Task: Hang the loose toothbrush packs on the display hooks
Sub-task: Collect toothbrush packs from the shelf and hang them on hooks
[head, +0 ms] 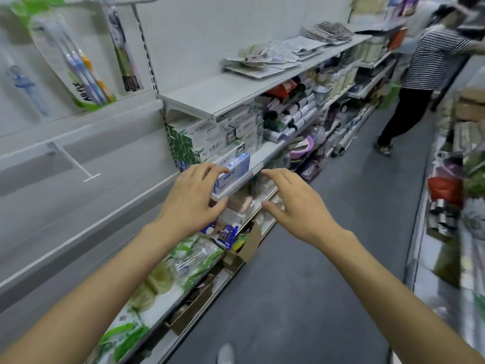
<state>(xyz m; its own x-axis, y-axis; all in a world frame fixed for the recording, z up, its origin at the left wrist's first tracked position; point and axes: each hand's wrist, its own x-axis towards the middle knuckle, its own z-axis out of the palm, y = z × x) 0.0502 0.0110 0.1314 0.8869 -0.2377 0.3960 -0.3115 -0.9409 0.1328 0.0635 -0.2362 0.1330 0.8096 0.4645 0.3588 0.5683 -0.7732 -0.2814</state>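
Note:
Three toothbrush packs hang on the white back panel at upper left: a green-edged multi-brush pack (76, 61), a dark narrow pack (123, 48) and a blue single-brush pack (23, 85). A bare white display hook (73, 161) sticks out of the panel lower down. Loose toothbrush packs (265, 60) lie in a heap on the upper shelf to the right. My left hand (191, 198) and my right hand (296, 203) hover side by side with fingers spread, empty, in front of the toothpaste shelf.
Boxed toothpaste (223, 143) fills the shelf behind my hands. Green-wrapped packs (189, 261) and open cardboard boxes (244, 248) sit on the bottom shelf. A person in a striped shirt (425, 64) stands far down the grey aisle. Another stocked shelf (451, 206) runs along the right.

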